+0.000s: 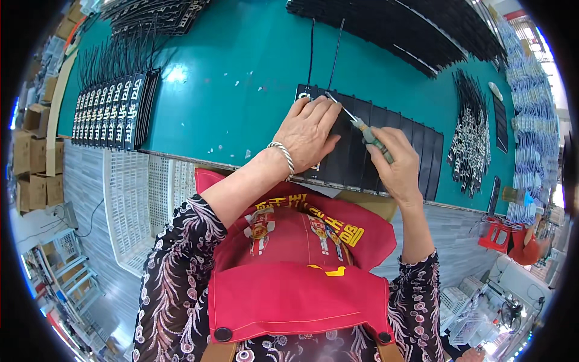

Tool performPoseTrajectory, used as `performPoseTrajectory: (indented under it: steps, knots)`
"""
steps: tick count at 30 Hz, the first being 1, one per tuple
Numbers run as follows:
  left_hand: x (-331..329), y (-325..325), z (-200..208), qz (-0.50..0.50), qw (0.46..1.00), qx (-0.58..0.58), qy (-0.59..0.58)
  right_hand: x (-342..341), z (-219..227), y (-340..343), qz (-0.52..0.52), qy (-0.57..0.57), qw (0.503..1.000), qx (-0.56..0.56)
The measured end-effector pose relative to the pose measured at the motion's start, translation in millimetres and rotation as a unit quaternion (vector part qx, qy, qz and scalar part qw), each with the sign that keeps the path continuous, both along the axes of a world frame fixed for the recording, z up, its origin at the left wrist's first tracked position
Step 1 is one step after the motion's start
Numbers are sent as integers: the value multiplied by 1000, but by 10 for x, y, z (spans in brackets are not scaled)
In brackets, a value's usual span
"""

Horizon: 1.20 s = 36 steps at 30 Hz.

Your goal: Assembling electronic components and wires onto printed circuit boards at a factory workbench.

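Note:
Several flat black strips (386, 133) lie side by side in a row at the table's front edge, some with white lettering. My left hand (309, 130) rests flat over the left end of this row, fingers stretched out and pressing down, hiding part of the strips. My right hand (395, 160) is wrapped round the green handle of a hand tool (375, 143). Its thin metal tip slants up and left, close to my left fingertips; its exact kind is not clear. Two thin black cords (336, 54) run away from the strips' far edge near my fingers.
A green tabletop (229, 78) carries stacked lettered strips with cords (108, 111) at the left. Long black strips (386, 27) are piled at the back, and a lettered bundle (470, 139) lies right. White crates (129, 205) stand below the table's left edge; cartons (39, 175) are farther left.

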<state>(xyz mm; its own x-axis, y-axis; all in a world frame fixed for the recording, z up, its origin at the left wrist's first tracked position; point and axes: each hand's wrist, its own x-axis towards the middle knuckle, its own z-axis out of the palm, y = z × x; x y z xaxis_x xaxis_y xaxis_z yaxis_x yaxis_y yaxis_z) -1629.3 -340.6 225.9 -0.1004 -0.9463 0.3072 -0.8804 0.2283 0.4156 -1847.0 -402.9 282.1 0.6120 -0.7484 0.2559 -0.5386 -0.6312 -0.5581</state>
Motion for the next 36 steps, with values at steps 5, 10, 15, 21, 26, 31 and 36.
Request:
performPoseTrajectory:
  steps: [5, 10, 15, 21, 26, 31, 36]
  knots:
    - [-66, -21, 58, 3, 1000, -9, -23, 36, 177, -21, 15, 56, 998, -10]
    - [-27, -52, -40, 12, 1000, -5, -27, 168, 262, -114, 42, 118, 990, -62]
    - [24, -108, 35, 17, 999, -23, -22, 307, 507, -246, 110, 151, 966, -176]
    - [186, -267, -254, 17, 1000, -14, 10, 646, 515, -635, 214, 275, 914, -211]
    - [388, -524, -401, 23, 999, -6, 28, 1124, 570, -1023, 278, 318, 878, -225]
    - [459, -559, -46, 44, 999, -1, 21, 1478, 1048, -1189, 299, 324, 872, -214]
    - [262, -348, 121, 29, 998, 57, -13, 1134, 1070, -962, 242, 298, 911, -153]
